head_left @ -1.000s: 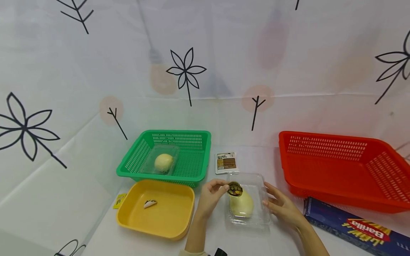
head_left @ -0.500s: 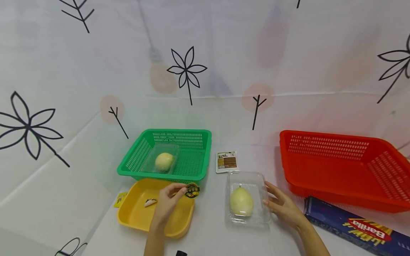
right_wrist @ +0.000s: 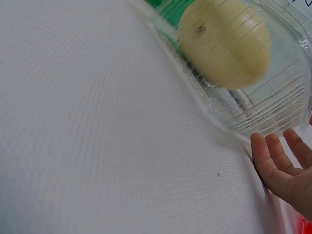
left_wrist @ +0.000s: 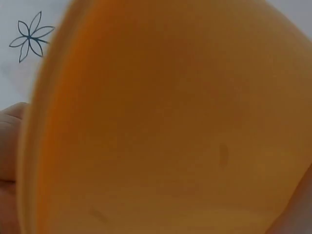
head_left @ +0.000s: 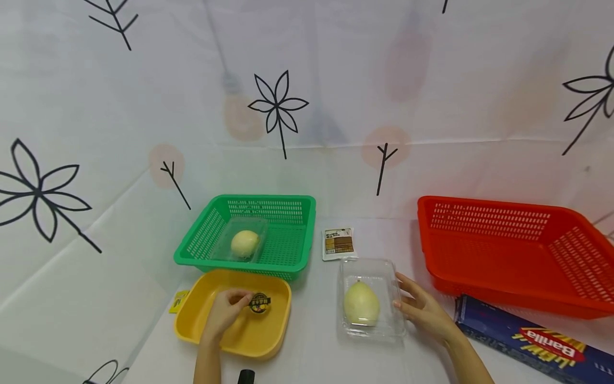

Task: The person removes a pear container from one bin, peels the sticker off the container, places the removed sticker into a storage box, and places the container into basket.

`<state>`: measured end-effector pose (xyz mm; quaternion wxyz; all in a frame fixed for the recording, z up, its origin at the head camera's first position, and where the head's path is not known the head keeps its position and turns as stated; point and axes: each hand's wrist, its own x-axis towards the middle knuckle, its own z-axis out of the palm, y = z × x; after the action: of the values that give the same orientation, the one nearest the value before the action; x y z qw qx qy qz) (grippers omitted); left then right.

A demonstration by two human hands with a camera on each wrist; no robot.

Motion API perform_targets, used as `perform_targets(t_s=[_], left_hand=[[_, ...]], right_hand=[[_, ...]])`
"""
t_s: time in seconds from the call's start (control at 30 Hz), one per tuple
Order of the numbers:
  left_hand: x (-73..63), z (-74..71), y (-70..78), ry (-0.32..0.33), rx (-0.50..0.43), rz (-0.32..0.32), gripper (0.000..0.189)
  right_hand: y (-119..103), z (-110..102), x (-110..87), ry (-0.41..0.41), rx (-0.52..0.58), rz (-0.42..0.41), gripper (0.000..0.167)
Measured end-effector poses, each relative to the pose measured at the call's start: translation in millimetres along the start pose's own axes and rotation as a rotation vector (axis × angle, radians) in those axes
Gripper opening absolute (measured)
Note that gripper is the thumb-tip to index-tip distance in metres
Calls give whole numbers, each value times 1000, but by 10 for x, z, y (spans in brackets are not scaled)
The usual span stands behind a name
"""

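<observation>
My left hand [head_left: 224, 313] pinches a round black sticker [head_left: 259, 303] with yellow print above the yellow basin [head_left: 275, 336]. In the left wrist view the basin [left_wrist: 170, 122] fills most of the picture, and the sticker is out of sight. A clear plastic clamshell box [head_left: 376, 269] stands on the table with one pale yellow melon [head_left: 362, 304] inside. At the right side of this box rests my right hand [head_left: 424, 310]; the right wrist view shows its fingers [right_wrist: 262, 151] fairly straight, tips right at the box's edge.
Behind the basin stands a green basket [head_left: 288, 250] with another boxed melon [head_left: 245, 244]. A flat food packet [head_left: 338, 244] lies behind the clamshell. At right are a red basket [head_left: 484, 250] and a blue Barilla box [head_left: 508, 336]. A small yellow packet [head_left: 178, 302] lies left of the basin.
My left hand has moved left from the clamshell with the sticker, over the yellow basin, and now covers the small white-and-dark piece seen there. My right hand has stayed at the box.
</observation>
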<state>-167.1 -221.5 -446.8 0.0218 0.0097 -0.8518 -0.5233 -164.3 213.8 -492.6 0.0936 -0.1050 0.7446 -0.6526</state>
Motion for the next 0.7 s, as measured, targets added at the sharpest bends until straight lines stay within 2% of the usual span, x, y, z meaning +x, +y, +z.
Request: perform_targets(t_s=[0.2,0.33,0.53,0.7], left_hand=[[53,-18,-146,-143,15,-21,22],[75,-10,-215,-185,38,-31,21],[73,9,-196,-186,102,-30,21],[68,20,-197,-161,122,-44,23]], right_hand=[[-9,-5,-1,0,2,19,73],[-3,0,-6,1,7,20,73],[6,11,-14,6,19,-2,72],[6,13,-10,13,11,11,72]])
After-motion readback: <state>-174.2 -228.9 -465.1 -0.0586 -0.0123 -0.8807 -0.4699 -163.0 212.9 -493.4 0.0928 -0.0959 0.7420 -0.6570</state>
